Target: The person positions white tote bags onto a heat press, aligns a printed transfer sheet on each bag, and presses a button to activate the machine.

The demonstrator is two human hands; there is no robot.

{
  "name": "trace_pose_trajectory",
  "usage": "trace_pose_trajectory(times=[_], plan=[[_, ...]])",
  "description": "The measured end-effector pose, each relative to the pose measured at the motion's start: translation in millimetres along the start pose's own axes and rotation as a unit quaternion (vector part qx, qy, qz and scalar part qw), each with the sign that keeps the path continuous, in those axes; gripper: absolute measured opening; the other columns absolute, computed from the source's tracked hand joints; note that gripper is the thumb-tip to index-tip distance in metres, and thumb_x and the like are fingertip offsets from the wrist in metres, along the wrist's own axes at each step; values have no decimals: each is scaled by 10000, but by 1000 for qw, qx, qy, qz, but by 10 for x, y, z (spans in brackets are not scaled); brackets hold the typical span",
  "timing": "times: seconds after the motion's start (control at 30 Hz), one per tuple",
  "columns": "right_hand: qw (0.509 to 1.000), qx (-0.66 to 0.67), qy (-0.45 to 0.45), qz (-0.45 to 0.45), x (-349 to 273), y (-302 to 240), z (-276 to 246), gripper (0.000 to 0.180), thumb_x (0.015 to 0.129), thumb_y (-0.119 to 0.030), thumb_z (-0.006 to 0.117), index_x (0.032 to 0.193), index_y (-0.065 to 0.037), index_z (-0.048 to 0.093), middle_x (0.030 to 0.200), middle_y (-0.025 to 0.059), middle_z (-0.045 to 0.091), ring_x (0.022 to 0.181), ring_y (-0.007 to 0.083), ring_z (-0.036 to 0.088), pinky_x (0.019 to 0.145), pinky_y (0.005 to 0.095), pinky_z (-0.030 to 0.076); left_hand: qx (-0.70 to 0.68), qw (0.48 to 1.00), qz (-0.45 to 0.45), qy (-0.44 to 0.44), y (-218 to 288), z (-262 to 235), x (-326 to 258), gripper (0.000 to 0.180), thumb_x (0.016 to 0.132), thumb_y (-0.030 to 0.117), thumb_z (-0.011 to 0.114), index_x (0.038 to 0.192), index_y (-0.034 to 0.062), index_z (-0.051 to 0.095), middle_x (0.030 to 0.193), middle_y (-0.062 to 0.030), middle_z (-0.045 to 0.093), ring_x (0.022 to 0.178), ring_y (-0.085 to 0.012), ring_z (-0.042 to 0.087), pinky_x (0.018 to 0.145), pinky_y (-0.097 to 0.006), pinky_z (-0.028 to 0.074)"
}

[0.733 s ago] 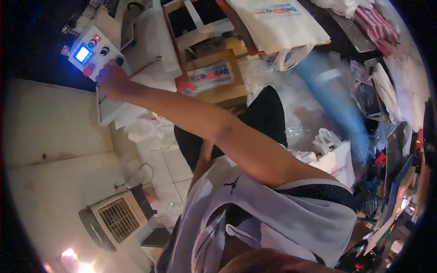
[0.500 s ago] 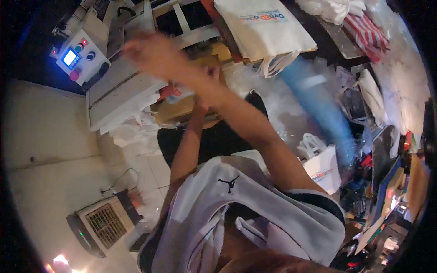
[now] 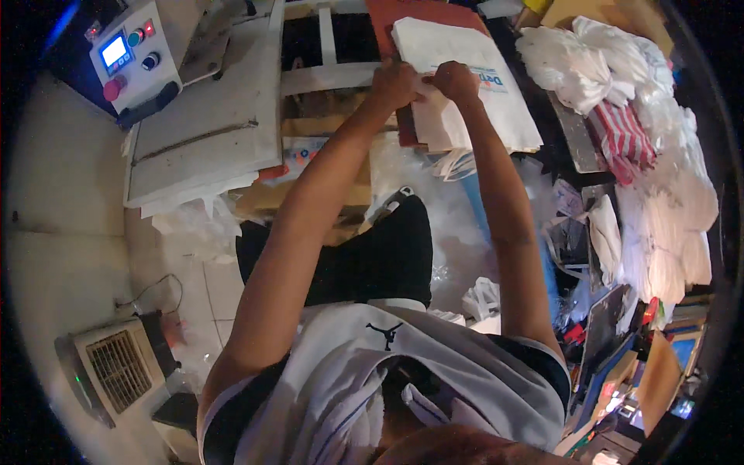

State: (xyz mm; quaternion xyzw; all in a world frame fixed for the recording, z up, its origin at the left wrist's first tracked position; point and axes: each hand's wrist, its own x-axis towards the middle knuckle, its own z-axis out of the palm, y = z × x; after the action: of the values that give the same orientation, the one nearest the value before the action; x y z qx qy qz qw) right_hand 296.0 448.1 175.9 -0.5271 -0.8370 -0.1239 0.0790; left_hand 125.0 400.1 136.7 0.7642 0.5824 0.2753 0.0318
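Both the left hand point(image 3: 394, 84) and right hand point(image 3: 453, 80) pinch the soft white fabric tote bag point(image 3: 473, 85). It lies flat atop a stack, beside a rigid heat press point(image 3: 205, 124)

A single head-worn fisheye camera looked steeply down over the wearer's own chest and outstretched arms.

The lens sat close above the white sleeveless shirt point(image 3: 364, 380), which filled the lower edge, and faced forward and down toward the stack of white cloth bags point(image 3: 473, 85) near the top of the frame, where the left hand point(image 3: 394, 81) and right hand point(image 3: 456, 79) met at arm's length. Its wide sweep took in the control box point(image 3: 132, 54) at upper left, the floor heater point(image 3: 116, 372) at lower left and heaped fabric point(image 3: 659, 155) at right, with straight edges bowed toward the dark circular rim. No second view was supplied, so no overlap existed.
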Motion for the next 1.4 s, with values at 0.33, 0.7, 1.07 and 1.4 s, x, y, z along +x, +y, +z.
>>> trace_pose_trajectory(times=[0.33, 0.7, 1.07, 1.4], plan=[[997, -55, -49, -28, 172, 366, 252, 382, 815, -425, 702, 880, -51, 746, 954, 163, 729, 932, 328, 716, 789, 442, 585, 47, 997, -20, -58, 260, 15, 170, 649, 610, 445, 884, 1071, 26, 702, 1133, -112, 680, 1221, -357, 520, 975, -487, 464], [994, -77, -1, -76, 174, 603, 321, 196, 863, -312, 627, 849, -180, 771, 940, 31, 736, 864, 248, 714, 764, 368, 582, 41, 990, -64, -119, 335, -116, 198, 727, 598, 505, 883, 1113, 27, 697, 1189, -87, 657, 1262, -350, 473, 986, -500, 453], [984, 19, 40, -175, 249, 292, 170, 206, 842, -195, 622, 1006, -172, 744, 1012, 19, 728, 935, 215, 695, 818, 352, 567, 93, 989, -54, -103, 147, -46, 97, 701, 616, 531, 862, 1123, 74, 705, 1148, -50, 672, 1248, -362, 468, 989, -471, 463], [988, -58, -26, -141, 182, 775, 230, 259, 885, -317, 614, 901, -89, 738, 929, 127, 731, 888, 312, 712, 784, 424, 579, 65, 992, -25, -108, 539, -12, 254, 661, 656, 516, 845, 1141, 89, 711, 1255, -55, 624, 1283, -347, 425, 998, -505, 441]])
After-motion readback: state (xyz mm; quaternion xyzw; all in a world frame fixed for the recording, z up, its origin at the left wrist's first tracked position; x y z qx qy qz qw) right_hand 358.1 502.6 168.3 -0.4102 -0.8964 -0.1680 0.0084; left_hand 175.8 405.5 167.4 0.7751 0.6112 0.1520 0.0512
